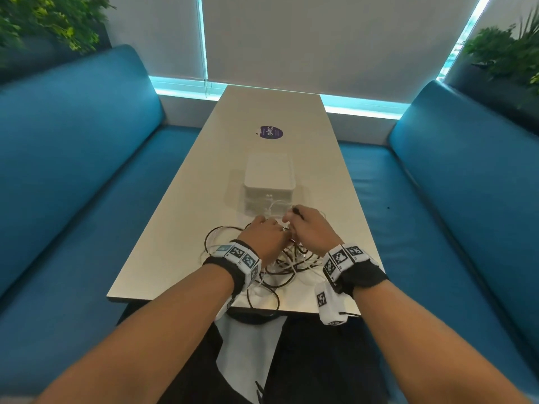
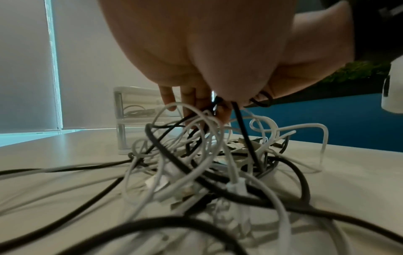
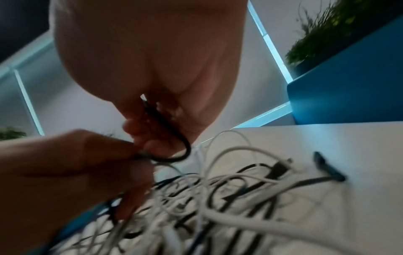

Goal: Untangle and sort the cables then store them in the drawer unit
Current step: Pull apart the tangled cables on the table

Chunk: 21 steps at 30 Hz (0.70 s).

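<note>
Table (image 1: 186,182): black-and-white cables (image 1: 287,266) tangled.

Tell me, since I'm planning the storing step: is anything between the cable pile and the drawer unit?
Nothing separate shows between them. The tangled cables lie on the table right in front of the drawer unit, and both the left hand and right hand grip cables there. The drawers look shut.

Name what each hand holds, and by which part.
Both the right hand and the left hand pinch one thin black cable along its cord, above the tangle.
</note>
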### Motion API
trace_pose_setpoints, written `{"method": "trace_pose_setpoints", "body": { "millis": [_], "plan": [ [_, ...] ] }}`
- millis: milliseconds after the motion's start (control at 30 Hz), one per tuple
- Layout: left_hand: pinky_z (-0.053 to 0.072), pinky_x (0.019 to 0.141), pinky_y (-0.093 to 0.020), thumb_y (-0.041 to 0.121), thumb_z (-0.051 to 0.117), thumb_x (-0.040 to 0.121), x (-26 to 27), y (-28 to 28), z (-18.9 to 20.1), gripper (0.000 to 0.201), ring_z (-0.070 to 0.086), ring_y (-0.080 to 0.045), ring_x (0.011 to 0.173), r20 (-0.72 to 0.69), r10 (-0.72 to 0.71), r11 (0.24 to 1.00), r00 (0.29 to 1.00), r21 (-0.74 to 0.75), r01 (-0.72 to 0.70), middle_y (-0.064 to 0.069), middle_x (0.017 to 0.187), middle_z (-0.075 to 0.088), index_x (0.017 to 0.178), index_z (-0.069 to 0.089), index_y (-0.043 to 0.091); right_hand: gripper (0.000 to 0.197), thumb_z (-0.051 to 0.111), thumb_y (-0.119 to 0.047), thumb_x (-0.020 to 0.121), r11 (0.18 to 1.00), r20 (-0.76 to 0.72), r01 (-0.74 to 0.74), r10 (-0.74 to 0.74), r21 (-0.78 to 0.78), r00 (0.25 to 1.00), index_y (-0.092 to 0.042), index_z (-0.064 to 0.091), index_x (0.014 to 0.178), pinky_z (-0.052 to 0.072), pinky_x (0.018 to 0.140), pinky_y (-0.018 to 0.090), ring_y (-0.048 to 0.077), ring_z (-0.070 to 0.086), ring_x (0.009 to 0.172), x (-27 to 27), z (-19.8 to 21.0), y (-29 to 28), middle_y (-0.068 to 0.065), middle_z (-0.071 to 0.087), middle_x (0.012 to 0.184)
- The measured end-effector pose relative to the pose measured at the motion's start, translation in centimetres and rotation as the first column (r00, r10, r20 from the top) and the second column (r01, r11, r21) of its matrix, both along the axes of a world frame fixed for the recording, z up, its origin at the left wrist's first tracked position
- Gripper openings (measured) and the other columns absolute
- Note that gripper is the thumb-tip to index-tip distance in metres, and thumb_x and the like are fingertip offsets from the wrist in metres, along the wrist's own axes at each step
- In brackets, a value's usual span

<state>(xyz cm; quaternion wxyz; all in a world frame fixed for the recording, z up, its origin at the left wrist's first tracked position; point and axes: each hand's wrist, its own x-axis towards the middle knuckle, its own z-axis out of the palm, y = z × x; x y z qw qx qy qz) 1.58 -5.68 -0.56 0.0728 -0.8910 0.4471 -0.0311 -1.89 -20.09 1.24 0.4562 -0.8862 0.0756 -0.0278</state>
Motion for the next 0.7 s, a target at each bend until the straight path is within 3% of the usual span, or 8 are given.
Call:
{"method": "trace_pose_setpoints", "body": {
  "millis": [100, 200, 267, 400, 533, 600, 700],
  "plan": [
    [0.031, 0.102, -0.042, 0.013, 0.049, 0.096, 0.0, -0.2, 0.0, 0.027, 0.051, -0.023, 0.116, -0.001, 0.034, 0.999, 0.999, 0.020, -0.034, 0.000, 0.117, 0.063, 0.116, 0.063, 0.024, 0.022, 0.051, -0.026, 0.095, 0.998, -0.078, -0.067, 0.067, 0.002, 0.995, -0.011, 0.066, 0.088, 0.047, 0.067, 0.037, 0.018, 0.060, 0.067, 0.2, 0.2, 0.7, 0.000, 0.066, 0.073],
    [0.033, 0.101, -0.043, 0.028, 0.046, 0.102, 0.3, 0.3, -1.0, 0.023, 0.051, -0.024, 0.114, 0.003, 0.038, 0.999, 0.999, -0.031, -0.038, 0.000, 0.116, 0.064, 0.118, 0.060, 0.022, 0.027, 0.043, -0.026, 0.100, 0.918, -0.102, -0.132, 0.101, -0.374, 0.990, -0.009, 0.062, 0.093, 0.044, 0.073, 0.037, 0.027, 0.062, 0.087, 0.0, -0.3, -0.7, 0.009, 0.068, 0.093],
    [0.034, 0.101, -0.044, 0.039, 0.037, 0.104, 0.3, 1.0, -1.5, 0.032, 0.052, -0.024, 0.113, 0.001, 0.033, 0.995, 0.999, -0.093, -0.033, -0.001, 0.114, 0.063, 0.114, 0.062, 0.021, 0.029, 0.037, -0.028, 0.102, 0.815, -0.059, -0.060, 0.032, -0.576, 0.998, -0.009, 0.058, 0.095, 0.041, 0.069, 0.034, 0.032, 0.060, 0.084, -0.1, -0.5, -2.5, 0.014, 0.066, 0.094],
    [0.030, 0.104, -0.047, 0.040, 0.032, 0.104, 0.6, 1.7, -1.0, 0.036, 0.051, -0.021, 0.110, 0.005, 0.029, 0.995, 1.000, -0.097, -0.029, 0.002, 0.111, 0.061, 0.110, 0.063, 0.023, 0.027, 0.031, -0.026, 0.104, 0.698, 0.009, 0.130, -0.175, -0.704, 0.985, -0.008, 0.051, 0.102, 0.040, 0.064, 0.036, 0.034, 0.054, 0.074, -0.1, 0.1, -5.9, 0.018, 0.062, 0.093],
    [0.027, 0.105, -0.048, 0.042, 0.028, 0.106, 2.1, 1.7, -0.3, 0.035, 0.052, -0.021, 0.111, -0.081, 0.110, 0.987, 0.991, -0.108, -0.118, 0.003, 0.113, 0.059, 0.112, 0.058, 0.025, 0.023, 0.031, -0.022, 0.104, 0.592, -0.023, 0.098, -0.193, -0.800, 0.981, -0.008, 0.050, 0.106, 0.039, 0.061, 0.035, 0.034, 0.058, 0.075, -0.6, 0.3, -6.3, 0.015, 0.063, 0.092],
    [0.027, 0.105, -0.048, 0.039, 0.030, 0.106, 2.5, 1.3, -0.2, 0.031, 0.054, -0.022, 0.111, -0.080, 0.120, 0.986, 0.990, -0.107, -0.128, 0.003, 0.113, 0.060, 0.113, 0.056, 0.025, 0.028, 0.031, -0.028, 0.105, 0.633, -0.073, 0.034, -0.142, -0.774, 0.987, -0.009, 0.052, 0.107, 0.041, 0.064, 0.035, 0.035, 0.060, 0.079, -0.7, 0.1, -5.6, 0.015, 0.063, 0.093],
    [0.030, 0.102, -0.048, 0.036, 0.032, 0.105, 1.9, 0.6, -0.7, 0.031, 0.054, -0.024, 0.108, -0.025, 0.125, 0.986, 0.992, -0.103, -0.127, 0.000, 0.110, 0.062, 0.110, 0.060, 0.023, 0.030, 0.035, -0.033, 0.104, 0.802, -0.075, -0.048, 0.004, -0.595, 0.997, -0.012, 0.056, 0.102, 0.041, 0.068, 0.035, 0.031, 0.059, 0.082, -0.2, -0.1, -3.5, 0.013, 0.066, 0.095]
  ]
}}
